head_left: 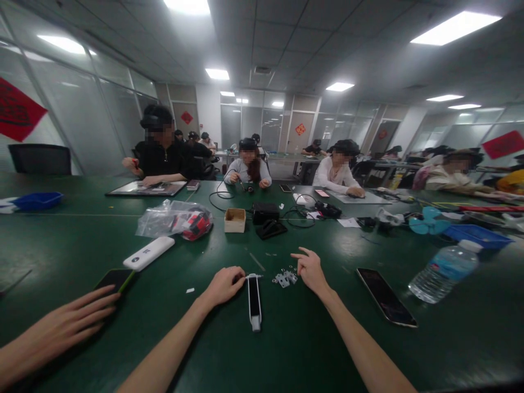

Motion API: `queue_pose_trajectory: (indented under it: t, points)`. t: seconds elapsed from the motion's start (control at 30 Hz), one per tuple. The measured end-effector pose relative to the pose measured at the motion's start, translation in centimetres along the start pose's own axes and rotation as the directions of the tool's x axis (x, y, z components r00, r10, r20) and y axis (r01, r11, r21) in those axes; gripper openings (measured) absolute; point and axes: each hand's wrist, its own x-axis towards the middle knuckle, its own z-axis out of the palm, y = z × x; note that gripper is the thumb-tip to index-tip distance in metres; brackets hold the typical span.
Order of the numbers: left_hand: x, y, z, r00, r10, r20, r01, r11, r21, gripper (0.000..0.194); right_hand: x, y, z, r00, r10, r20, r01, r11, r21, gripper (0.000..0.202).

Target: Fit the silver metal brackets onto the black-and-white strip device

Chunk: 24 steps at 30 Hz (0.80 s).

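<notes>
My left hand (225, 285) has its fingers curled together at the top end of a slim white-and-black device (254, 303) lying on the green table. A small thin piece crosses that end, too small to name. Just right of the device is a little heap of small metal plates and rings (285, 278). My right hand (311, 268) hovers beside this heap with its fingers apart and nothing visible in them.
At the left, another person's hand (73, 322) rests by a dark phone (117, 280). A white power bank (148, 254), bagged red parts (194, 222) and a small box (234, 221) lie ahead. Rightward are a phone (385, 297) and water bottle (444, 273). Several people sit opposite.
</notes>
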Motion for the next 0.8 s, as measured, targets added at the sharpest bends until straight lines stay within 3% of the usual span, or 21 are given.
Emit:
queue_pose_trajectory:
  t: [0.2, 0.33, 0.63, 0.8]
  points:
    - [0.1, -0.3, 0.2, 1.0, 0.008, -0.01, -0.008, 1.0, 0.001, 0.022, 0.0, 1.6, -1.6, 0.991, 0.081, -0.103, -0.084, 0.996, -0.029, 0.025]
    - [0.1, -0.2, 0.1, 1.0, 0.003, -0.003, -0.003, 1.0, -0.013, 0.022, -0.1, 1.9, -1.6, 0.988, 0.126, -0.094, -0.129, 0.991, -0.037, 0.025]
    - [0.1, 0.1, -0.1, 1.0, 0.001, 0.0, -0.001, 1.0, -0.005, 0.021, 0.1, -1.8, -0.2, 0.997, 0.07, 0.023, -0.071, 0.997, 0.039, 0.027]
    - [0.1, 0.2, -0.2, 1.0, -0.004, 0.0, 0.004, 1.0, -0.009, 0.022, 0.0, -2.1, -0.4, 0.996, 0.078, 0.034, -0.08, 0.996, 0.039, 0.027]
